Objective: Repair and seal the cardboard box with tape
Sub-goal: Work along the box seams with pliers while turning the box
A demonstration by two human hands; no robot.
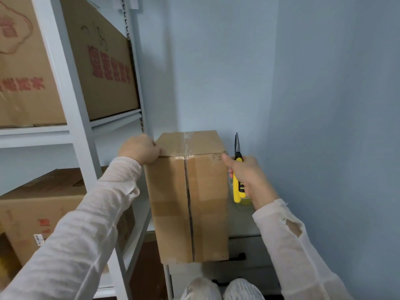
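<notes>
Along the left of the frame stands a white metal shelf rack, with a stored carton printed in red characters at upper left and another carton on the level below it at lower left. Just right of the rack's post, the left hand sits at the top left edge of the cardboard box, its fingers curled and clamped on that edge. The box stands upright in the middle of the frame on a grey worktop, its front flaps meeting in a dark vertical seam. A strip of clear tape runs across its top and folds over the front edge. At the box's upper right corner the right hand has its fingers closed round a yellow-handled cutter, dark blades pointing up, while the thumb touches the corner. A pale blue wall fills the right of the frame. Two knees show at bottom centre.
</notes>
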